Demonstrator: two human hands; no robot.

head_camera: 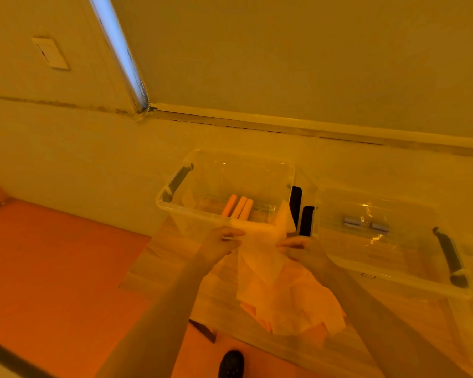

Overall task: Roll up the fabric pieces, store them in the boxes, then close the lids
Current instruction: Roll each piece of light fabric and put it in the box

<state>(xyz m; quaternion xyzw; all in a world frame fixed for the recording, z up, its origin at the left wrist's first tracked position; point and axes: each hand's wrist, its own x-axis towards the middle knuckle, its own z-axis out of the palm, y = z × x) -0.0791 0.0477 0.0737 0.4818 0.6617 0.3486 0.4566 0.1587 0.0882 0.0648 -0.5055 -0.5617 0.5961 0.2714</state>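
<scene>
- Fabric sheet [257,257] is up in the air, held betw. both hands, just in front of left box [224,184]; lower part droops onto the fabric pile [298,304] on the bench [153,257].
- L hand [220,241]: fingers pinched on sheet's top-left edge, arm reaching fwd from lower left.
- R hand [302,248]: fingers curled round the top-right edge, wrist angled in, arm coming from lower right.
- Sheet looks thin, light, v. soft, w/ creases everywhere; reckon it will sag and slip unless kept taut. Best hold is prob. the two top corners, then lay flat to roll.
- Left box: three orange rolls [238,207] lying side by side on its floor, lid off.
- Right box [380,236]: two grey-blue rolls [365,225] inside, also open, dark handle [449,257] on its right end.
- Judgement: mid-task, more pieces in the pile left to roll, lids not yet closed.
</scene>
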